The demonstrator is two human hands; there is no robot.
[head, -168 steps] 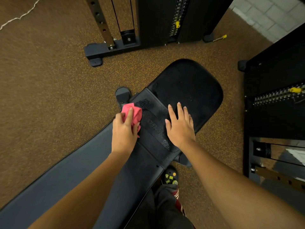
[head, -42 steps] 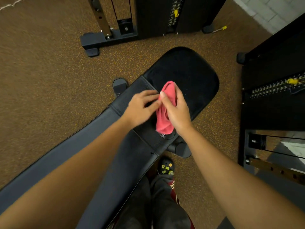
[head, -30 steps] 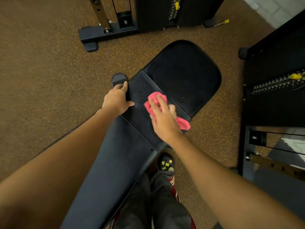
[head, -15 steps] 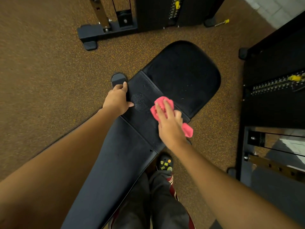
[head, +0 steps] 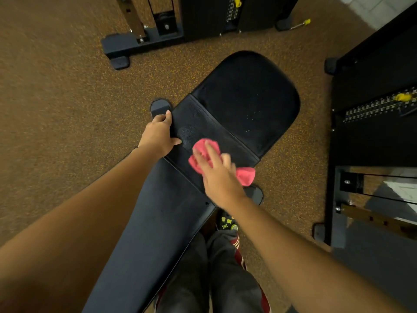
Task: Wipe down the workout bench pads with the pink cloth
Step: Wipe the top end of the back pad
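A black workout bench runs from the lower left to the upper right: a long back pad (head: 149, 224), a narrow middle pad (head: 203, 127) and a rounded seat pad (head: 248, 98) at the far end. My right hand (head: 217, 175) lies flat on the pink cloth (head: 246, 175) and presses it onto the middle pad; the cloth sticks out above my fingers and to the right. My left hand (head: 159, 134) grips the left edge of the middle pad, thumb on top.
Brown speckled rubber floor surrounds the bench. A cable machine base (head: 140, 41) stands at the back, and a weight stack (head: 379, 105) with a yellow pin is at the right. My legs and one shoe (head: 228, 222) are under the bench's near side.
The cloth passed from my left hand to my right. My left hand moved to the pad's left edge and stays there. My right hand rubs the cloth back and forth across the middle pad.
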